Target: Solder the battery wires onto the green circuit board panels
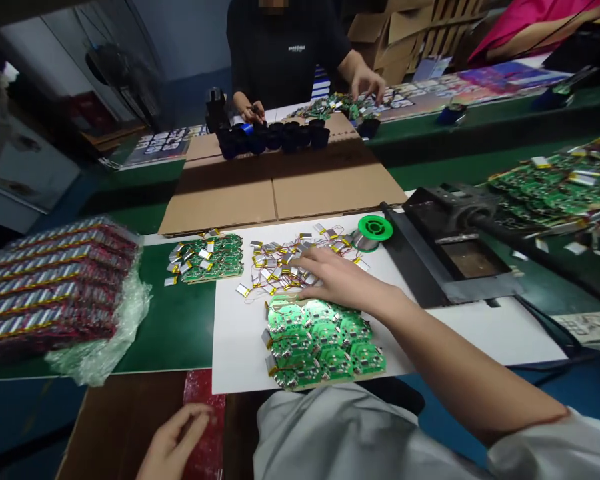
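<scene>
My right hand (pixel 333 275) reaches palm down over a loose heap of small silver battery cells (pixel 275 261) with yellow tape and thin wires. Its fingers are spread, and the fingertips are at the heap's right part; no cell shows in its grasp. Just below that hand lies a panel of green circuit boards (pixel 325 343), with a few cells along its left edge. My left hand (pixel 175 440) hangs low in front of the table edge, beside a red surface (pixel 203 440). Its fingers are loosely bent, slightly blurred, and nothing shows between them.
A green solder spool (pixel 375 230) stands by a black metal fixture (pixel 460 247). At left are stacked battery packs (pixel 55 287) on bubble wrap (pixel 105 333) and another board panel (pixel 215 257). Across the cardboard (pixel 280 180), a person (pixel 285 53) works behind dark cups (pixel 275 137).
</scene>
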Motion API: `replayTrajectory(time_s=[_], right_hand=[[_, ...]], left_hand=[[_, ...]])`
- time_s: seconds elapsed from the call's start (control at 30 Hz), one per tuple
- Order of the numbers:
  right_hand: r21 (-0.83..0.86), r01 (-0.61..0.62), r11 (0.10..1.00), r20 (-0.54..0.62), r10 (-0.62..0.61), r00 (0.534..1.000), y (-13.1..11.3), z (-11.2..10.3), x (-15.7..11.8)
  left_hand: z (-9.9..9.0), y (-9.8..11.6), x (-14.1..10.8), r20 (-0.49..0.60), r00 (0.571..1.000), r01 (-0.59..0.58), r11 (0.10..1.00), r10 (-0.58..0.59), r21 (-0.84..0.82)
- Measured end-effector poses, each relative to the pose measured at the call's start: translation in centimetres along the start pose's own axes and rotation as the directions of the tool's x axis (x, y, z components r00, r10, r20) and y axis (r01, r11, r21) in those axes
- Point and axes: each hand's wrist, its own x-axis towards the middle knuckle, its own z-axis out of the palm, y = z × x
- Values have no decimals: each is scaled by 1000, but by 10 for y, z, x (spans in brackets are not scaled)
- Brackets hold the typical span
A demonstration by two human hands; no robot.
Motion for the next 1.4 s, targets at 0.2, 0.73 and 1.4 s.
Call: replayTrajectory(time_s=[0.2, 0.73, 1.4], right_hand=[[-119, -12, 993, 42, 17, 999, 5, 3, 14], [-156, -100, 983, 65, 112, 992, 17, -21, -8], [-219, -239, 946, 120, 269, 956, 38, -24, 21]], left_hand=[[5, 138, 35, -26, 804, -585, 797, 595, 147], [92, 246, 153, 217, 652, -695, 459, 726, 553], [145, 294, 138, 525, 580, -792, 281, 623, 542]])
